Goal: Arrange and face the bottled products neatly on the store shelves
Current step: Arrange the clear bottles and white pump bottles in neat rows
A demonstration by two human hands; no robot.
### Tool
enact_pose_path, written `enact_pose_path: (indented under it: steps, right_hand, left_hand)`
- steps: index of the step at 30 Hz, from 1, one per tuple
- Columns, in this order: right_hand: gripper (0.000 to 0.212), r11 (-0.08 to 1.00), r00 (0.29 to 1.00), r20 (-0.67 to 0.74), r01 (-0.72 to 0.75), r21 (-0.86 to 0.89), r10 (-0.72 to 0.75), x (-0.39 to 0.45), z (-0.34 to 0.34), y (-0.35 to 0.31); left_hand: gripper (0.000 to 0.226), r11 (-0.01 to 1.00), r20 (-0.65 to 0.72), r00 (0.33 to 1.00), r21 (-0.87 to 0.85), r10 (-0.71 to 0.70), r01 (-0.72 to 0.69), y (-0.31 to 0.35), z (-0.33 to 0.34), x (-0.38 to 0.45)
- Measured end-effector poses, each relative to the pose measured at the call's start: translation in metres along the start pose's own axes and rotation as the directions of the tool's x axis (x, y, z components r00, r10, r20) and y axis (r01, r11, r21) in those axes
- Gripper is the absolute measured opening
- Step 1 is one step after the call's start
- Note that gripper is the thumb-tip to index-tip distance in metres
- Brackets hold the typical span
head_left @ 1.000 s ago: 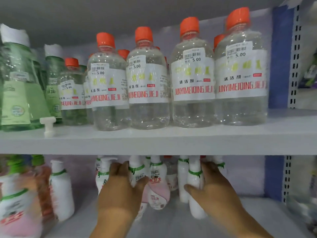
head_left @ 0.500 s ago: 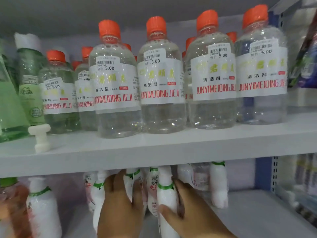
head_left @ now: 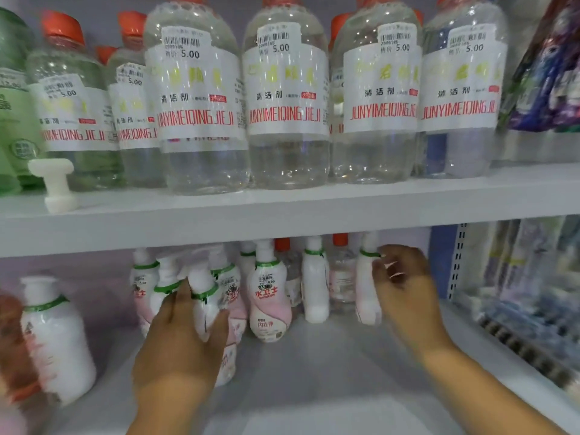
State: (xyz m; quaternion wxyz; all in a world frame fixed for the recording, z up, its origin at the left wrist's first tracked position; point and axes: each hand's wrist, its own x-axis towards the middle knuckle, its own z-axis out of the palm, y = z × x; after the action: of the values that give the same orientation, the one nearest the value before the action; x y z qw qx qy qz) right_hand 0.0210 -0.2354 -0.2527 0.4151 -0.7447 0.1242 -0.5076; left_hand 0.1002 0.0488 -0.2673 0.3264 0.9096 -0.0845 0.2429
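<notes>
On the upper shelf (head_left: 282,215) the clear cleaner bottles with orange caps (head_left: 285,102) stand in an even row at the front edge, red-lettered labels facing out, so that tier looks finished. A loose white pump head (head_left: 54,183) lies near its left end. The lower shelf (head_left: 314,372) is where work remains: the white and pink pump bottles are bunched toward the back, only one pink-labelled bottle (head_left: 270,296) plainly facing forward. The left hand (head_left: 179,337) is closed round a white pump bottle (head_left: 204,302) in the left of the cluster, fingers wrapped on its body. The right hand (head_left: 405,290) sits against the rightmost white bottle (head_left: 365,287); blur makes it impossible to tell whether it grips or only touches. The bottle tops are cut off by the upper shelf's front lip, and goods at the far left and right are smeared beyond reading
</notes>
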Motion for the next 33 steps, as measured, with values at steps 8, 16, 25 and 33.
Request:
enact_pose_path:
  steps: [8, 16, 25, 33]
  right_hand:
    - [0.069, 0.95, 0.846, 0.439, -0.306, -0.063, 0.302, 0.035, 0.0, 0.058]
    - [0.047, 0.956, 0.91, 0.298, -0.291, -0.037, 0.288, 0.041, -0.004, 0.083]
    - [0.055, 0.945, 0.893, 0.323, -0.325, -0.017, 0.313, 0.045, -0.007, 0.094]
    - [0.055, 0.947, 0.89, 0.34, -0.321, -0.005, 0.304, 0.044, -0.007, 0.096]
  left_hand:
    - [0.069, 0.987, -0.464, 0.879, -0.054, 0.109, -0.151, 0.021, 0.005, -0.025]
    - [0.046, 0.99, -0.263, 0.957, -0.034, 0.121, -0.135, 0.055, 0.036, -0.008]
    - [0.007, 0.998, 0.02, 0.998, 0.012, 0.064, -0.064, -0.003, 0.048, -0.007]
    - [0.026, 0.993, 0.107, 0.994, 0.115, -0.017, 0.004, -0.033, -0.001, -0.008]
